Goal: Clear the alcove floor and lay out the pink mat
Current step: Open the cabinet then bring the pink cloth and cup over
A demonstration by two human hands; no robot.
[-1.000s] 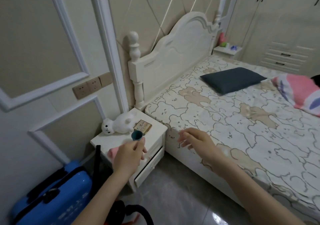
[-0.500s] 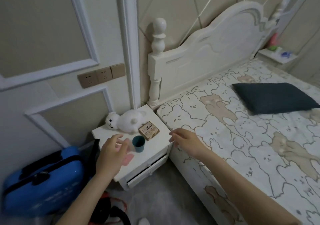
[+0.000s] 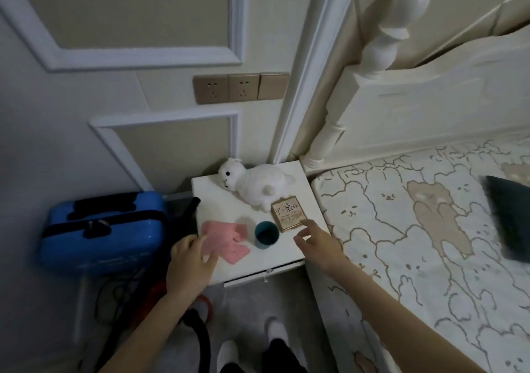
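A white nightstand [image 3: 289, 253] stands between the wall and the bed. On its top lie a pink cloth [image 3: 226, 239], a teal cup [image 3: 266, 235], a small tan box [image 3: 288, 213] and a white plush toy [image 3: 258, 184]. My left hand [image 3: 190, 266] rests at the nightstand's front left edge, its fingers apart and touching the pink cloth. Hovering over the front right corner is my right hand [image 3: 318, 245], fingers spread, its tips beside the tan box and holding nothing. The teal cup stands upright between my two hands.
A blue suitcase [image 3: 103, 229] lies on the floor left of the nightstand, with black and red cords [image 3: 160, 292] in front of it. The bed [image 3: 415, 229] with its printed sheet and a dark pillow [image 3: 510, 217] fills the right. My feet [image 3: 252, 341] stand on grey floor.
My left hand set the teal cup on the nightstand and let go, then dropped to the pink cloth. My right hand moved over the nightstand. My view tilted down and closer.
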